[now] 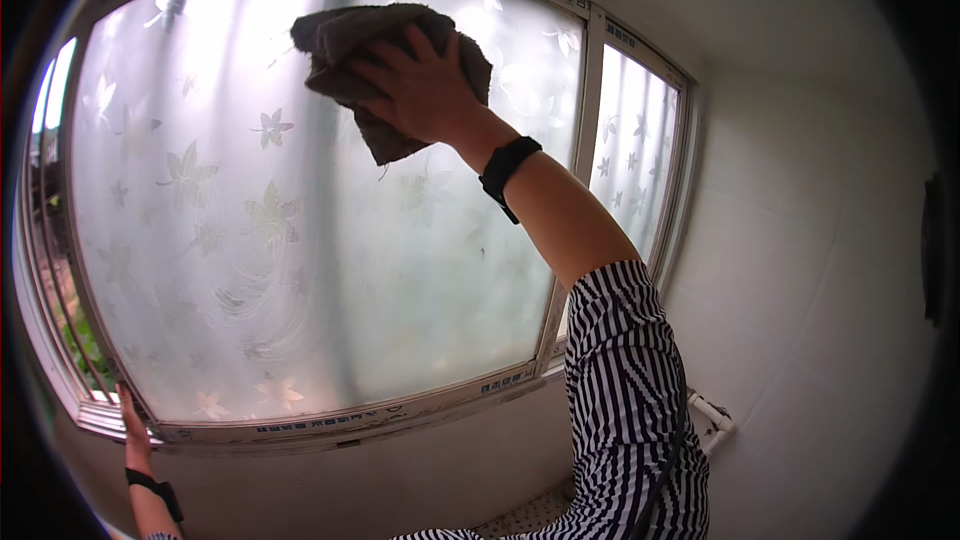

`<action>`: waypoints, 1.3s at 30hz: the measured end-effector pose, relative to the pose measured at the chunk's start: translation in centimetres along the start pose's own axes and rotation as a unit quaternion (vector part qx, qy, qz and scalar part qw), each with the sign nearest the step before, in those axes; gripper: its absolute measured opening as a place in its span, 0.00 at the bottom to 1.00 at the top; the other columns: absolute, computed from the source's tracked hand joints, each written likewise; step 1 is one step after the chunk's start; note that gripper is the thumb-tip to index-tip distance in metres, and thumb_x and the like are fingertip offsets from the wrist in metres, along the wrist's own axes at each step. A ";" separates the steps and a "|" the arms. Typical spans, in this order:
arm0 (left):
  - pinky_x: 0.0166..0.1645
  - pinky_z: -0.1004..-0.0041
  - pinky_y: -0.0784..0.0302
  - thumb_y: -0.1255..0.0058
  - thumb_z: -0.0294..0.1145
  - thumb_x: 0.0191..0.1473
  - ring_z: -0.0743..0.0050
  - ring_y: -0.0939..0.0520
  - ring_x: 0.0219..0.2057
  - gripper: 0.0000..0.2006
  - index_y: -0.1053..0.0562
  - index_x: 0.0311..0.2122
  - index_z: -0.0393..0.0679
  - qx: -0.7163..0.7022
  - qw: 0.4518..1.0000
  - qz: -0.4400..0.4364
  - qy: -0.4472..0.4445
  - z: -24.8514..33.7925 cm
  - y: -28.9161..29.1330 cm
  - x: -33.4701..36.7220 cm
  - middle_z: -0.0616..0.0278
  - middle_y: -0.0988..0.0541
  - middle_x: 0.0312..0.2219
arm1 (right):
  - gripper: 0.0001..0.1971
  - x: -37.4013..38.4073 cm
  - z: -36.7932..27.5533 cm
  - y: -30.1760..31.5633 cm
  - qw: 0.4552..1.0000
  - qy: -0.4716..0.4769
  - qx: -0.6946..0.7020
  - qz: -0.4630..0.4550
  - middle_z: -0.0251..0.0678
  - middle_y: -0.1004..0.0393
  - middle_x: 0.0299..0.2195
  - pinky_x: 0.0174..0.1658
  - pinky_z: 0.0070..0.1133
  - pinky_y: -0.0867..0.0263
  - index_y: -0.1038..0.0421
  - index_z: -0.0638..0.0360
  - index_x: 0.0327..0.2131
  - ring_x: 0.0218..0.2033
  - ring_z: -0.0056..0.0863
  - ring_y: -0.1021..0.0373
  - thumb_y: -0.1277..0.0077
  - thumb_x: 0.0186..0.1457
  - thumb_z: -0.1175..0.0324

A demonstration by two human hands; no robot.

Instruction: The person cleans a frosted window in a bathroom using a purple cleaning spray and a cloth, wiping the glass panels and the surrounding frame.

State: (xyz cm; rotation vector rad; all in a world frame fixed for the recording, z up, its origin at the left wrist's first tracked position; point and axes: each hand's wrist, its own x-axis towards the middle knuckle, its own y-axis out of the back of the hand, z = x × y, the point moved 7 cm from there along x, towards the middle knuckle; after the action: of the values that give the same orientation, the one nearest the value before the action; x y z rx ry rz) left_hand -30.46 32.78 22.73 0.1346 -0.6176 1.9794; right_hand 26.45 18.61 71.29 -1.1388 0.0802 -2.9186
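Observation:
My right hand (420, 90) is high on a frosted window pane (440, 270). Its fingers are spread over a bunched dark grey-brown cloth (385, 140), pressing it to the glass. The pane has a leaf pattern, and curved, streaky smears run across its lower left. Down at the lower left, my left hand (134, 425) holds the bottom corner of the sliding window frame (230, 432); it shows edge-on, with most of its fingers hidden. Both wrists wear a black band, and my right arm has a black-and-white striped sleeve.
A narrower frosted pane (635, 130) stands right of the upright frame bar. Through the open gap at far left show window bars (60, 280) and greenery. A pale wall (790, 240) is on the right, with a white pipe (712, 415) low down behind my arm.

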 end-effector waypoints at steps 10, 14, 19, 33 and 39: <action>0.55 0.72 0.43 0.69 0.50 0.59 0.69 0.34 0.51 0.27 0.42 0.55 0.39 -0.077 0.987 -0.138 0.014 1.3 -0.6 -1.3 0.61 0.35 0.51 | 0.29 -8.8 18.4 -4.3 0.929 -0.337 -0.081 -0.129 0.43 0.44 0.55 0.51 0.52 0.52 0.44 0.51 0.54 0.56 0.52 0.52 0.66 0.54 0.44; 0.57 0.74 0.46 0.74 0.48 0.60 0.70 0.36 0.52 0.27 0.42 0.55 0.36 -0.046 0.995 -0.081 -0.018 0.3 -1.1 1.0 0.62 0.34 0.50 | 0.33 -11.1 25.6 -4.8 0.905 -0.424 0.024 -0.008 0.50 0.41 0.53 0.53 0.45 0.51 0.43 0.57 0.53 0.57 0.57 0.54 0.66 0.52 0.42; 0.56 0.73 0.47 0.68 0.49 0.59 0.70 0.37 0.52 0.27 0.42 0.55 0.38 -0.071 0.991 -0.108 0.032 -2.5 -3.2 1.9 0.63 0.36 0.51 | 0.26 -12.8 19.1 -4.8 0.854 -0.489 0.177 -0.005 0.44 0.28 0.32 0.47 0.27 0.39 0.39 0.60 0.47 0.38 0.37 0.32 0.69 0.57 0.48; 0.57 0.73 0.49 0.66 0.51 0.58 0.70 0.38 0.53 0.30 0.50 0.59 0.43 -0.052 0.996 -0.064 0.032 -2.1 -0.3 2.3 0.64 0.38 0.53 | 0.24 -27.0 -22.9 -2.8 0.883 -0.464 0.051 -0.037 0.51 0.48 0.55 0.50 0.49 0.59 0.45 0.55 0.54 0.53 0.52 0.50 0.67 0.57 0.55; 0.54 0.72 0.43 0.68 0.46 0.60 0.71 0.35 0.49 0.23 0.45 0.56 0.45 -0.082 0.995 -0.060 0.012 -2.2 3.1 4.1 0.64 0.35 0.49 | 0.28 -9.9 -9.0 -4.5 0.968 -0.243 0.011 -0.061 0.48 0.41 0.51 0.50 0.59 0.62 0.47 0.50 0.56 0.50 0.59 0.47 0.64 0.54 0.49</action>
State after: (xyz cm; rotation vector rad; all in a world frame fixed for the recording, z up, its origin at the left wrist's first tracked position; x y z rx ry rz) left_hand -34.77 36.04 21.20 0.0458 -0.7357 1.8049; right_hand 27.66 23.80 58.19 -1.8725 -0.0276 -2.6296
